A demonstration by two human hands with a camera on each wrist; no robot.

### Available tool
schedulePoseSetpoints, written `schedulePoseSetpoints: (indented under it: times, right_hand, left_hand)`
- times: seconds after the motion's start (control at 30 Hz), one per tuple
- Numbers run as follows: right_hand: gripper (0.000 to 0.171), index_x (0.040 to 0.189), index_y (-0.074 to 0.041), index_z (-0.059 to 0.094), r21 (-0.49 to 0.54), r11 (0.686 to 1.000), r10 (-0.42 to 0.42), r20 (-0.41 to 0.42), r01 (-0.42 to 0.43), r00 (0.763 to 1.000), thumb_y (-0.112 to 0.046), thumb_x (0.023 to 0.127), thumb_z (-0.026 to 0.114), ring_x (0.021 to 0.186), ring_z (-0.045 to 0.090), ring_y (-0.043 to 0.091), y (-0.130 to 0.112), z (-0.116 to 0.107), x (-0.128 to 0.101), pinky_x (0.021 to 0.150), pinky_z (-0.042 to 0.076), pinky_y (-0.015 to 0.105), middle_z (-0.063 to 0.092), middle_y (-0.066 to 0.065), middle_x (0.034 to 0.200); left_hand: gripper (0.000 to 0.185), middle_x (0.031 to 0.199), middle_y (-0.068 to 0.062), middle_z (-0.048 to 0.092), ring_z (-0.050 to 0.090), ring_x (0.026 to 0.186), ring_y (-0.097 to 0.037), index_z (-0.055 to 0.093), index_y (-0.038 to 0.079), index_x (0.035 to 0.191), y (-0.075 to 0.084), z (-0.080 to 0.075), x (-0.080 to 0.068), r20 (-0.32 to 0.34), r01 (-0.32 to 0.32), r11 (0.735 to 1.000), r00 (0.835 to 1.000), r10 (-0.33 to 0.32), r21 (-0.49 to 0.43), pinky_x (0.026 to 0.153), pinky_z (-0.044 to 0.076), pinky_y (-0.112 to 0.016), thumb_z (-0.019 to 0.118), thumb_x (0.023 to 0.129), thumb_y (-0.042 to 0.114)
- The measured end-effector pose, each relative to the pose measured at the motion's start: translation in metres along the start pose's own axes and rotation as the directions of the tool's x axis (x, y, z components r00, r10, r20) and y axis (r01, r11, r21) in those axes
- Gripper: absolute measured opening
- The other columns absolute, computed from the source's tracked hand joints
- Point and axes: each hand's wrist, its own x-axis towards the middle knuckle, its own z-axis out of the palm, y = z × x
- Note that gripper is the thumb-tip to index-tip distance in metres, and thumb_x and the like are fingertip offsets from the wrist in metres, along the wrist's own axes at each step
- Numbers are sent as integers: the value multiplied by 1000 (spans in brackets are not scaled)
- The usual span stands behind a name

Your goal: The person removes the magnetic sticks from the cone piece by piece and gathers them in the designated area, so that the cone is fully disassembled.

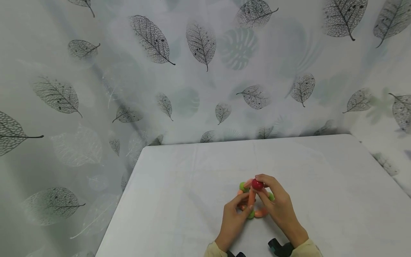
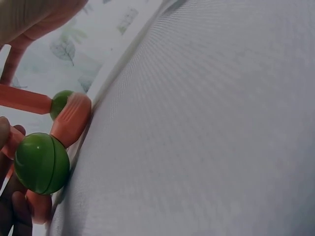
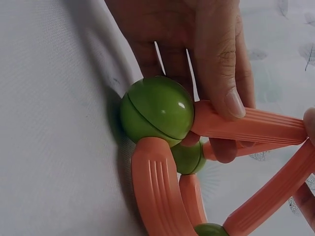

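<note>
A small frame of orange rods and green balls stands on the white table, with curved orange rods along its base. Straight rods slope up to a red ball on top. My left hand grips one straight orange rod low down, its thumb lying along the rod beside a green ball. At the peak my right hand pinches the red ball, index finger over it and thumb below. Another green ball shows large in the left wrist view. Both wrist views leave the red ball out of sight.
The white-covered table runs back to a leaf-printed curtain, which also hangs along the left side. Dark wrist devices sit by both sleeves at the near edge.
</note>
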Motion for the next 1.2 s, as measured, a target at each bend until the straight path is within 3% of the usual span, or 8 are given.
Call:
schedulePoseSetpoints:
  times: [0.4,0.73,1.2]
  right_hand:
    - [40,114,5,68,-69,996,-65,-56,61,996,-33,105,61,112,59,17,3,2,-2,98,44,5,69,19,116]
    - [43,114,9,65,-73,994,-89,-57,84,994,-33,106,59,114,59,17,6,3,-3,103,42,5,65,22,116]
    - [42,109,10,58,-69,993,-105,-70,100,992,-32,106,59,103,58,16,6,5,-4,99,43,5,62,22,111]
  left_hand:
    - [37,113,3,80,68,98,0,72,20,128,0,0,0,3,-8,1000,1000,8,-2,85,53,-20,77,92,12]
    - [36,112,2,80,70,100,-4,72,19,128,-2,0,0,0,-25,1000,1000,25,-12,85,53,-20,77,92,12]
    - [35,114,-1,79,65,91,1,73,19,126,-2,0,0,-11,-30,1000,999,30,-3,84,53,-21,78,92,13]
